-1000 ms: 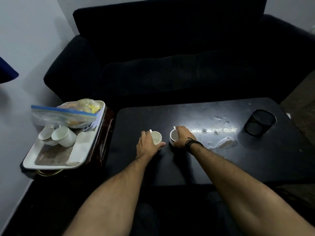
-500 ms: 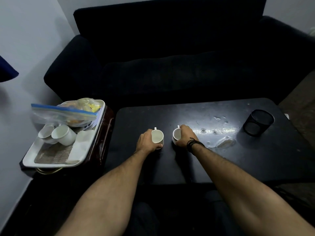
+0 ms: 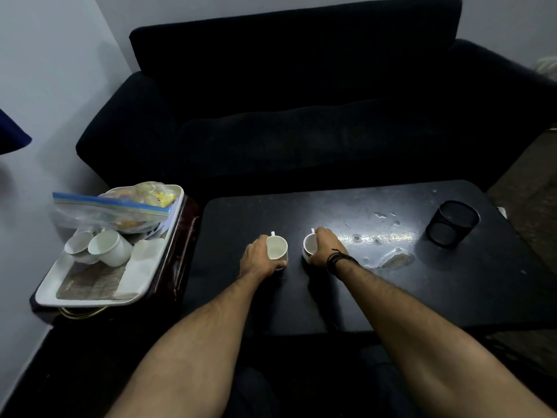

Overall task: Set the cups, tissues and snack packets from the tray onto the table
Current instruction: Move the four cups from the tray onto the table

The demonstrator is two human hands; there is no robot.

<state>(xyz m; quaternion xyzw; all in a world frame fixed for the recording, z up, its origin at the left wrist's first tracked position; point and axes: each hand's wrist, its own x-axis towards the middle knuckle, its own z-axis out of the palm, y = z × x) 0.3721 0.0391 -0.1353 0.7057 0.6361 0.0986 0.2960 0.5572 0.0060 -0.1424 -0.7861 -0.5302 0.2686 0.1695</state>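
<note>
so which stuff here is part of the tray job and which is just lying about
Part of the job:
- white ceramic cup in left hand
- white ceramic cup in right hand
- two white cups on their sides
- folded white tissues
- clear zip bag of snacks
- white rectangular tray
- black table

Lying about:
- black mesh holder
- black sofa

I was looking into a home living room: a black fabric sofa [image 3: 301, 101] filled the upper frame against a plain pale wall [image 3: 45, 70], with a low black scuffed coffee table [image 3: 391, 282] at centre right before it.
</note>
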